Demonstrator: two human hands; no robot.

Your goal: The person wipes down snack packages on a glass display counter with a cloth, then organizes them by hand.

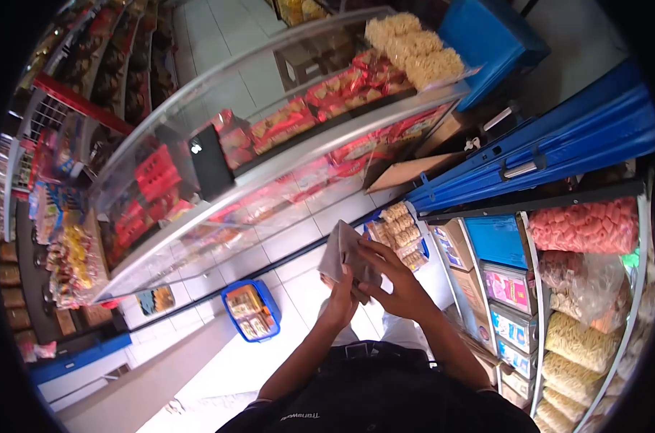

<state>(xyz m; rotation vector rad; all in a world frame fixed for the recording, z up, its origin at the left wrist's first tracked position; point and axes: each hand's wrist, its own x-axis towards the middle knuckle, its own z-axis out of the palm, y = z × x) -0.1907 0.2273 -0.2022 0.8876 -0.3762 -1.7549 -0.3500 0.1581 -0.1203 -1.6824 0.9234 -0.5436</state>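
A folded grey cloth (343,249) is held up in front of my body, between both hands. My left hand (340,297) grips its lower left edge, thumb pointing up along the fabric. From the other side my right hand (398,280) closes around the cloth's right part, fingers bent over it. The fabric hides some of the fingertips. Beyond the cloth stands a glass display case (270,173) with red snack packets (284,124) inside and a black phone-like object (212,162) on its top.
A blue basket of packets (275,333) stands on the floor to the left, and another blue basket (427,249) is just beyond my right hand. Shelves of bagged snacks (576,339) line the right. A blue folding door (544,155) is at the upper right.
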